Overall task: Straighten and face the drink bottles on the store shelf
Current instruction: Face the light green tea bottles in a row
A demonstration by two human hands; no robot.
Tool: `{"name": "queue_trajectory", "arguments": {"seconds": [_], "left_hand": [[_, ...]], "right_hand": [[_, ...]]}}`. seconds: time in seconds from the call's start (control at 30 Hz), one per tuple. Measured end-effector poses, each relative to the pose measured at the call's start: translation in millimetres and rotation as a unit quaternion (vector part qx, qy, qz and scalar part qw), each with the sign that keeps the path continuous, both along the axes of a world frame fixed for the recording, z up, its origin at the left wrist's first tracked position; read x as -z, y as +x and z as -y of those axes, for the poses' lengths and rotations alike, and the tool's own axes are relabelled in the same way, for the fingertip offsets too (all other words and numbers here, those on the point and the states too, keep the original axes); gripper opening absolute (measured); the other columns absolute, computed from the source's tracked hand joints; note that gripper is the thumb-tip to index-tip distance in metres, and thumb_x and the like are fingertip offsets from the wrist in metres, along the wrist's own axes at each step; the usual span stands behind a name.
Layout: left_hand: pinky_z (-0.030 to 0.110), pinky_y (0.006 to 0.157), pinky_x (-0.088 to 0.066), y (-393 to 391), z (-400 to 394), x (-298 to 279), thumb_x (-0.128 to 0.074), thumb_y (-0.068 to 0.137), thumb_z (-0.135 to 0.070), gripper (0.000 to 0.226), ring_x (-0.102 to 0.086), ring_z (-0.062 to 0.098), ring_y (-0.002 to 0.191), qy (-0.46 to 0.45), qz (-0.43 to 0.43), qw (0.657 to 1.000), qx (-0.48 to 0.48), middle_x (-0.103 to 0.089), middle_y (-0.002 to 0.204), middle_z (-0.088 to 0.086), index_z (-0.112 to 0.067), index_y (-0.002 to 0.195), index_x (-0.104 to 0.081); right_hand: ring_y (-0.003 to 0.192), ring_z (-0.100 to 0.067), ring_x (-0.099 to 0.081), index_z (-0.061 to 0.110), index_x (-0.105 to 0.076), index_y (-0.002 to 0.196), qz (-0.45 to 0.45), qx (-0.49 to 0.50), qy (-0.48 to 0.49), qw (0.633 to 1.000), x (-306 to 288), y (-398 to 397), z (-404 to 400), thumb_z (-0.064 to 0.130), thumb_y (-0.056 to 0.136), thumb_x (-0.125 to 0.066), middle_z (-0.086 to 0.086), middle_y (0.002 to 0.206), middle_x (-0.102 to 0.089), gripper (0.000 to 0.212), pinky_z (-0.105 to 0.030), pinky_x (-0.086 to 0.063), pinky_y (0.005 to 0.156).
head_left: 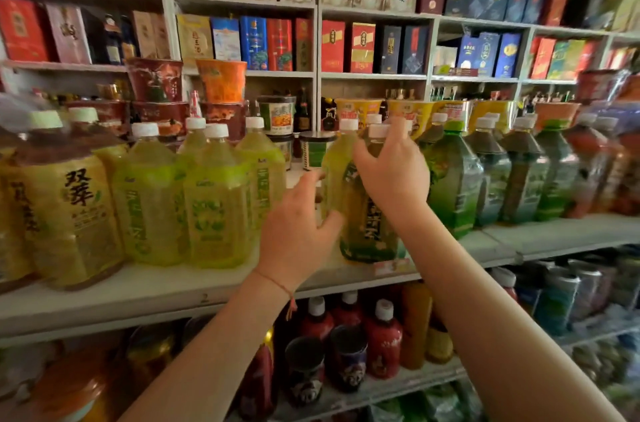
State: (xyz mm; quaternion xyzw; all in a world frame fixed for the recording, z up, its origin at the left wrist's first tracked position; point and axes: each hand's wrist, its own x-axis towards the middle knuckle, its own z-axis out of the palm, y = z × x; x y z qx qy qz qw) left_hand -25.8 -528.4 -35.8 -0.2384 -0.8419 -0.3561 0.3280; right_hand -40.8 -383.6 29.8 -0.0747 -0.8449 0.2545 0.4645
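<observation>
A green tea bottle stands upright near the front edge of the white shelf, just right of frame centre. The right hand, at its 12 o'clock, grips its shoulder and neck. The left hand, at its 9 o'clock, has relaxed spread fingers touching its side. Yellow-green bottles stand further toward 9 o'clock, dark green bottles toward 3 o'clock.

Both arms extended fwd; right hand curled, gripping; left hand fingers loosely spread.

Boxed liquor above; noodle cups.
</observation>
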Motion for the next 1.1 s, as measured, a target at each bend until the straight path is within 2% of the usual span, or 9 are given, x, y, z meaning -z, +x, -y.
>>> {"name": "queue_trajectory", "arguments": {"seconds": [0.07, 0.17, 0.3, 0.4, 0.53, 0.67, 0.8, 0.93, 1.1], "left_hand": [[0.045, 0.075, -0.057, 0.4, -19.4, -3.7, -0.059, 0.096, -0.029, 0.037, -0.064, 0.017, 0.083, 0.05, 0.115, 0.991, 0.045, -0.066, 0.094, -0.004, -0.027, 0.132, -0.053], [0.04, 0.055, -0.048, -4.2, -39.4, -4.5, -0.049, 0.1, -0.027, 0.017, -0.061, 0.02, 0.065, 0.104, 0.074, 0.992, 0.002, -0.067, 0.076, 0.002, -0.025, 0.106, -0.065], [0.043, 0.056, -0.038, -11.6, -59.4, -14.7, -0.044, 0.102, -0.028, 0.039, -0.053, 0.026, 0.061, 0.159, 0.032, 0.986, -0.04, -0.061, 0.068, 0.018, -0.004, 0.079, -0.065], [0.025, 0.049, -0.032, -13.3, -79.1, -27.4, -0.048, 0.104, -0.021, 0.037, -0.048, 0.015, 0.055, 0.147, 0.019, 0.986, -0.07, -0.055, 0.062, 0.008, -0.015, 0.07, -0.06], [0.018, 0.072, -0.044, -14.1, -104.9, -50.7, -0.051, 0.103, -0.02, 0.019, -0.058, 0.005, 0.083, 0.127, -0.011, 0.985, -0.115, -0.066, 0.092, -0.009, -0.022, 0.099, -0.07], [0.006, 0.089, -0.038, -16.8, -124.5, -79.9, -0.044, 0.106, -0.018, 0.033, -0.051, -0.005, 0.107, 0.094, 0.023, 0.993, -0.07, -0.056, 0.128, -0.013, -0.026, 0.133, -0.061], [0.032, 0.114, -0.032, -44.5, -139.8, -97.3, -0.041, 0.106, -0.024, 0.043, -0.04, 0.006, 0.136, 0.044, 0.145, 0.988, 0.033, -0.047, 0.152, -0.01, -0.037, 0.146, -0.049], [0.046, 0.11, -0.046, -68.6, -146.2, -100.2, -0.052, 0.094, -0.043, 0.047, -0.054, 0.017, 0.129, 0.048, 0.226, 0.972, 0.051, -0.059, 0.14, -0.007, -0.042, 0.142, -0.052], [0.029, 0.086, -0.054, -71.4, -150.3, -100.7, -0.059, 0.097, -0.021, 0.04, -0.061, 0.015, 0.104, 0.104, 0.18, 0.978, 0.02, -0.063, 0.12, 0.0, -0.02, 0.137, -0.054]], "right_hand": [[0.074, -0.015, -0.059, 0.016, -0.054, 0.111, 0.035, -0.044, -0.024, 0.998, 1.4, -1.0, -12.6, 0.052, 0.095, -0.053, 0.006, 0.084, -0.06, 0.04, -0.03, -0.045, 0.056], [0.07, -0.011, -0.058, 0.02, -0.057, 0.093, 0.033, -0.119, -0.035, 0.992, -3.4, 0.4, -31.1, 0.054, 0.095, -0.055, 0.009, 0.077, -0.059, 0.034, -0.027, -0.041, 0.055], [0.065, -0.009, -0.059, 0.018, -0.063, 0.084, -0.009, -0.193, -0.075, 0.978, -8.1, 1.3, -64.1, 0.056, 0.091, -0.061, 0.007, 0.072, -0.063, 0.039, -0.026, -0.045, 0.054], [0.066, -0.009, -0.061, 0.019, -0.064, 0.081, -0.011, -0.239, -0.111, 0.965, -11.2, 2.3, -89.1, 0.056, 0.09, -0.062, 0.007, 0.072, -0.065, 0.038, -0.027, -0.048, 0.056], [0.071, -0.012, -0.063, 0.019, -0.066, 0.084, -0.018, -0.297, -0.121, 0.947, -19.8, 5.6, -112.0, 0.054, 0.091, -0.062, 0.004, 0.076, -0.067, 0.036, -0.03, -0.05, 0.059], [0.07, -0.012, -0.062, 0.019, -0.063, 0.084, -0.002, -0.329, -0.104, 0.939, -22.2, 7.3, -131.5, 0.051, 0.092, -0.062, 0.005, 0.075, -0.064, 0.033, -0.024, -0.045, 0.056], [0.057, -0.006, -0.052, 0.019, -0.057, 0.076, -0.004, -0.363, -0.111, 0.925, -22.4, 5.7, -146.3, 0.045, 0.093, -0.064, 0.005, 0.069, -0.059, 0.031, -0.017, -0.04, 0.051], [0.056, -0.001, -0.05, 0.023, -0.055, 0.074, 0.003, -0.378, -0.108, 0.919, -22.8, 6.6, -147.2, 0.042, 0.093, -0.064, 0.008, 0.068, -0.057, 0.028, -0.009, -0.039, 0.049], [0.058, 0.005, -0.056, 0.025, -0.059, 0.078, 0.009, -0.385, -0.116, 0.915, -23.3, 5.0, -145.6, 0.042, 0.093, -0.066, 0.008, 0.071, -0.061, 0.023, -0.008, -0.041, 0.048]]}}
